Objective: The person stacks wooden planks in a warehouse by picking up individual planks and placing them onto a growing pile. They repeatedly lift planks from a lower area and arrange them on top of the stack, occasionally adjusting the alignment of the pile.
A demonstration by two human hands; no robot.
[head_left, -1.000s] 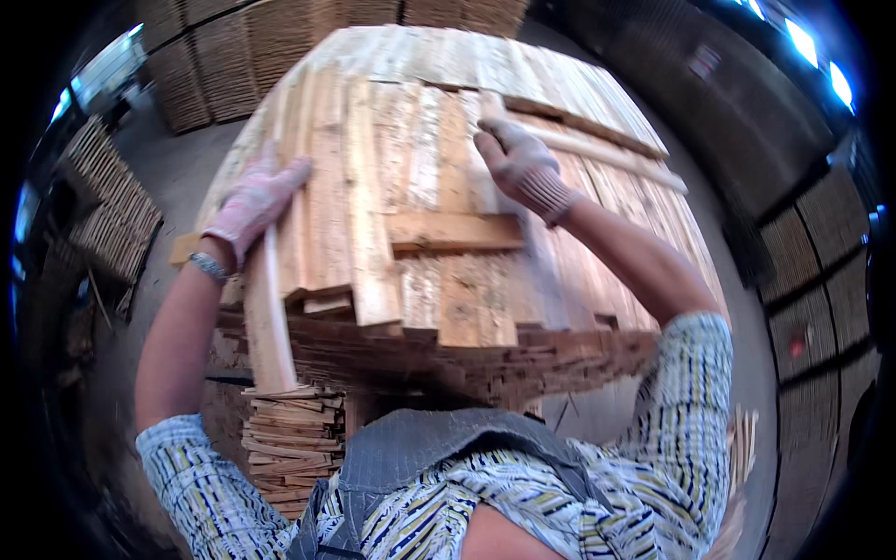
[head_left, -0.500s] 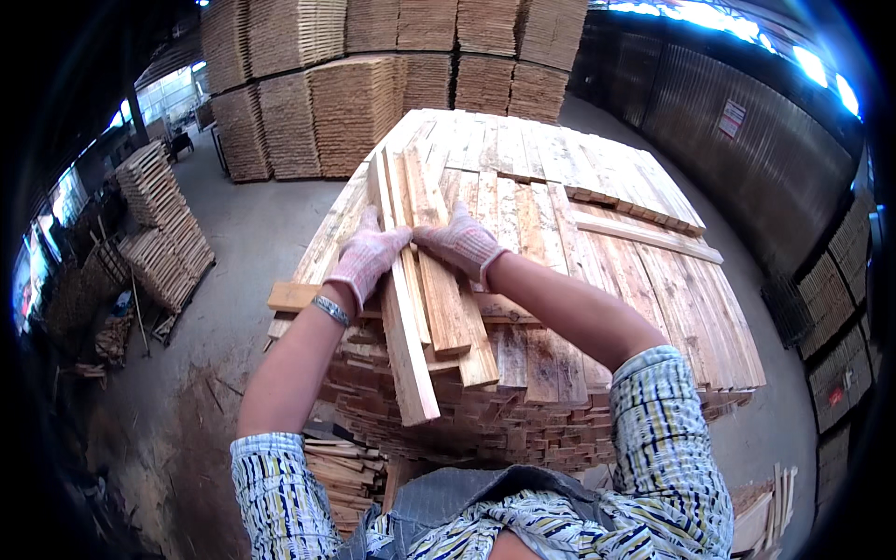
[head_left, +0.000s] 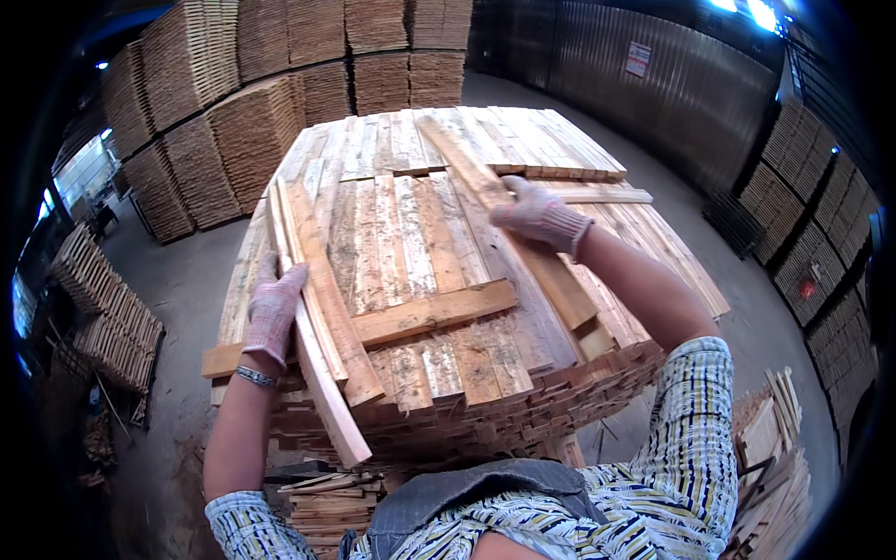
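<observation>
Our left hand (head_left: 276, 313) and right hand (head_left: 537, 217) are well apart, both in pale pink knitted gloves (head_left: 563, 229). Our right hand is clamped on a long board (head_left: 560, 289), which slants over the right half of a pile of boards (head_left: 401, 233) from far left to near right. Our left hand rests along the left side of a narrow strip (head_left: 327, 392), thumb toward the right; we cannot tell whether its fingers close underneath.

Largest before us is the pile itself, its top boards mostly laid side by side and running away from us, their near ends uneven. Beyond it, at the far left, tall stacks of tan lumber (head_left: 252, 140) stand in tiers. At the far right we see a grey corrugated metal wall (head_left: 691, 103). More lumber stacks (head_left: 793, 140) line the right, and a lower stack (head_left: 117, 322) stands at the left on the grey floor (head_left: 177, 280). Near us, scrap wood (head_left: 779, 467) is heaped at the right, and thin sticks (head_left: 331, 504) are stacked at the left.

On the pile, a wider plank (head_left: 338, 317) lies just right of the narrow strip, whose near end juts past the edge. A crosswise board (head_left: 434, 313) lies between our hands, its right end farther from us. Smallest are a white sign (head_left: 638, 59) on the wall and a patterned wristband (head_left: 255, 375) on our left wrist.
</observation>
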